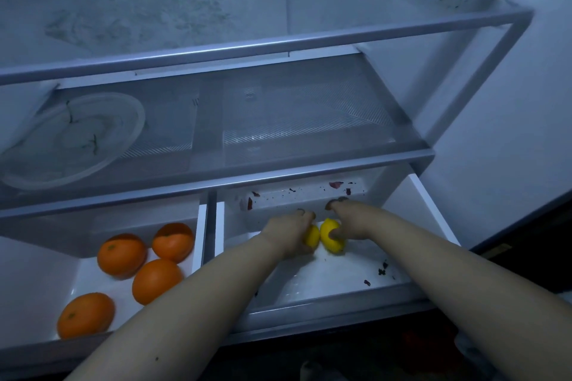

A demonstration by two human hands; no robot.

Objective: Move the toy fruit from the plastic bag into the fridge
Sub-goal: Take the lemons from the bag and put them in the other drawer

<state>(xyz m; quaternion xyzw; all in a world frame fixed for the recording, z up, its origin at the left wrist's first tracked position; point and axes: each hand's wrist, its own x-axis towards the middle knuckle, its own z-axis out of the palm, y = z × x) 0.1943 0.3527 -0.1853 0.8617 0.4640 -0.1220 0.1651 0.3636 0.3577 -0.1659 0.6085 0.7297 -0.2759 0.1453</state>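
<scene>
In right drawer (411, 195) we grasp one lemon per hand: left hand (289, 230) on left lemon (312, 236); right hand (351, 221) on right lemon (329, 233); lemons nearly touch; risk: round toys roll once let go, or knock each other.

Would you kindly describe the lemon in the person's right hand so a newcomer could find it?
Look in the fridge's right drawer, beside the one holding oranges. Two yellow lemons sit side by side there; it is the right lemon, gripped by the right hand.
</scene>
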